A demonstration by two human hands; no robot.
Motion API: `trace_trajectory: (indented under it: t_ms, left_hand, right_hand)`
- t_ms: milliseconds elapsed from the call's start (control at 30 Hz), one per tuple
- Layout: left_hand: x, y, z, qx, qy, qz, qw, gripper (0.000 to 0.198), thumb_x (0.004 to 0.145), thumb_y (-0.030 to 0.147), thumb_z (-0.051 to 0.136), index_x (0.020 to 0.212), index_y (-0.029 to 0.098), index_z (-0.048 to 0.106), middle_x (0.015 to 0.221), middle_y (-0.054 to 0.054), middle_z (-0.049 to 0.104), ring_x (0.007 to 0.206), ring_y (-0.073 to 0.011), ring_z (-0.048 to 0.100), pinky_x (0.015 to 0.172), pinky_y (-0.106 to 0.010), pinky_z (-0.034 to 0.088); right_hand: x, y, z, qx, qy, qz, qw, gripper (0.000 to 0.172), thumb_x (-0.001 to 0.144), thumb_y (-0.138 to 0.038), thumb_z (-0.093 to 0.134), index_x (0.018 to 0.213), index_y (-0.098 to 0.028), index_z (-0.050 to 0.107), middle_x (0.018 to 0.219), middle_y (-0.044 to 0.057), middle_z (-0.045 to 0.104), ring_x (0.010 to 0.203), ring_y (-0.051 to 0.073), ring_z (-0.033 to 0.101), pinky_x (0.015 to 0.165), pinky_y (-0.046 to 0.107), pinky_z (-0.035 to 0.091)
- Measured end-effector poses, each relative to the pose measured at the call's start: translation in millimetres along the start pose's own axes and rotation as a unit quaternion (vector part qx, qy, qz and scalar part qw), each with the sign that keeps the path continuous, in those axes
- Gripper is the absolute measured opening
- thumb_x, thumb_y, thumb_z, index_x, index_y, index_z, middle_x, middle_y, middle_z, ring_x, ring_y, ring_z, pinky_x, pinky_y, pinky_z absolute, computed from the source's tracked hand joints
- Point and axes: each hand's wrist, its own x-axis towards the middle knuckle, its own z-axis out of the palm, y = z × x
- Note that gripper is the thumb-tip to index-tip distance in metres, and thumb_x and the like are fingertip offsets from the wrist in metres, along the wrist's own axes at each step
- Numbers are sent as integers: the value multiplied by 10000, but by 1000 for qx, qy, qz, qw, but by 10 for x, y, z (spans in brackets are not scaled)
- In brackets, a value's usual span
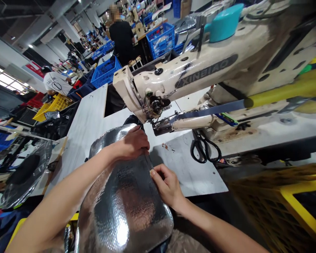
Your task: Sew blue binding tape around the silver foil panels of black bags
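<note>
A large piece of shiny silver foil fabric (123,200) lies over the near edge of the white sewing table (86,123) and reaches up toward the needle area (155,107) of a cream industrial sewing machine (200,73). My left hand (133,144) is closed over the fabric's upper right edge, close to the machine's head. My right hand (167,184) pinches the same edge lower down, where a dark trim strip (149,161) runs along it. A grey-blue binding tape (213,110) feeds across the machine arm toward the needle.
Black scissors (204,147) lie on the table right of the needle. A yellow crate (292,203) stands at lower right. Another silver piece (26,175) lies at left. Blue baskets (162,40) and yellow bins (55,103) stand behind, with a person in black (122,35) and a person in white (56,82).
</note>
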Motion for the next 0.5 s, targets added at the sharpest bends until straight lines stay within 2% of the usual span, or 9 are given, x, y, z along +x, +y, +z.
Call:
trace_trajectory:
  t_ms: [167,267,367,500]
  left_hand:
    - [22,-168,23,11,24,-24,999,227,1010,225,516,922,232,725,1044,-25,734,1154,-230,613,1195,-508,238]
    - [34,-266,42,13,32,-29,999,221,983,218,533,862,224,718,982,-12,733,1105,-217,619,1166,-470,257]
    - [52,-362,94,19,35,-17,999,230,964,221,543,799,218,703,900,-9,729,998,-204,612,1042,-403,337]
    - [90,-497,198,44,78,-21,996,215,929,219,568,756,215,695,832,-9,719,920,-201,589,981,-383,345]
  right_hand:
    - [20,36,-4,11,3,20,1000,320,1013,-470,575,851,-201,638,734,3,611,686,160,536,641,275,398]
    - [38,75,2,33,-1,26,999,327,1008,-482,587,857,-197,635,736,2,606,699,158,532,647,267,404]
    - [77,94,14,56,5,35,998,334,992,-490,611,836,-194,619,730,-7,579,690,147,503,633,257,394]
    - [198,44,7,65,20,44,997,344,941,-495,659,790,-189,618,715,-7,559,682,150,480,620,262,384]
